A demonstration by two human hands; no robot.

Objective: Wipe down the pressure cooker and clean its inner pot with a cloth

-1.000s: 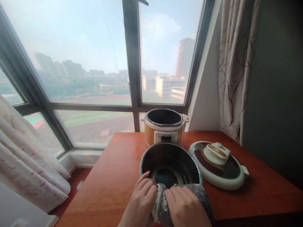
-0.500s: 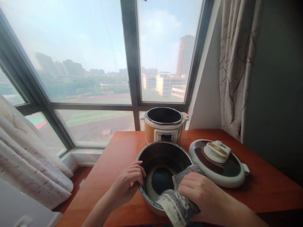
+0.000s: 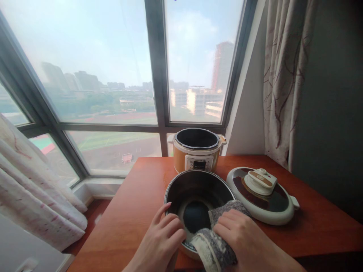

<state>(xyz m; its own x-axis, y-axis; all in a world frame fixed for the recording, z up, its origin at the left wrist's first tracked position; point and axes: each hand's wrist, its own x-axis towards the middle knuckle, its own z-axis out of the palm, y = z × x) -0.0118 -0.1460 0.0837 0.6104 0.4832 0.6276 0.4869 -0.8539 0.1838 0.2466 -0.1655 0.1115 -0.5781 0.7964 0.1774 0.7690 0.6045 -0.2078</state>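
A dark inner pot [image 3: 181,185] with a pale rim stands tilted slightly toward me at the front of the table. My left hand [image 3: 163,238] is closed over its front-left rim, fingers inside the edge and the thumb hidden. On the right side of the rim, my right hand [image 3: 241,230] is wrapped round a grey and white cloth [image 3: 215,245]. One part of the cloth hangs over the front rim, another lies along the right rim. Directly behind the pot is the orange and white electric pressure cooker [image 3: 181,155], its top uncovered.
To the right lies the cooker's lid [image 3: 258,192], handle side up, close to the pot. Everything stands on a reddish wooden table [image 3: 121,223]. Windows [image 3: 107,75] rise behind it, with curtains [image 3: 283,75] on both sides.
My left hand has slid along the rim toward me and to the right. The inner pot has shifted slightly right, and my right hand stays on the cloth.
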